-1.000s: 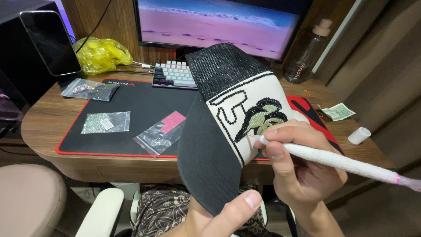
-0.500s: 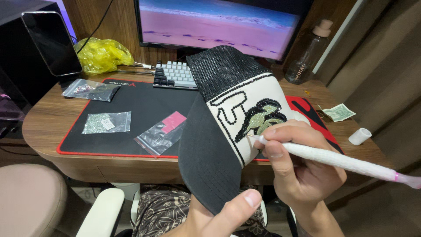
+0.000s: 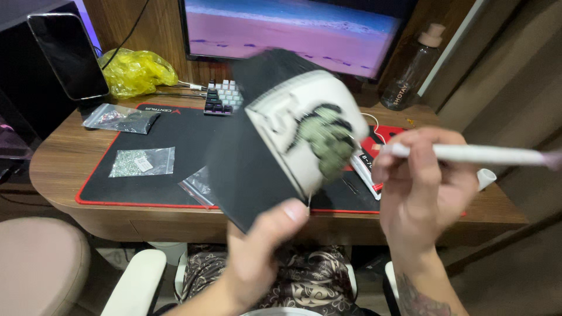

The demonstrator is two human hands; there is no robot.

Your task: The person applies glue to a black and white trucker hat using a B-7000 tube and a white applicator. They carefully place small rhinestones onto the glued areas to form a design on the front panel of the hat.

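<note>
Held up over the front edge of the wooden desk (image 3: 70, 169), the blurred black-and-white panel with a green figure (image 3: 293, 146) is pinched by the left hand (image 3: 257, 251), while the right hand (image 3: 421, 193) clamps a white pen-like applicator (image 3: 468, 154) beside it, seemingly mid-placement, calling for careful aim.

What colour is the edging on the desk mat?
Red, bordering the black desk mat; the head view shows it.

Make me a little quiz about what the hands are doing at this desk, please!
1. True or false: the right hand holds a white pen-like tool.
2. What does the left hand hold? A) a black and white canvas sheet B) the yellow bag C) the bottle
3. What colour edges the black desk mat?

Key: 1 true. 2 A. 3 red.
</note>
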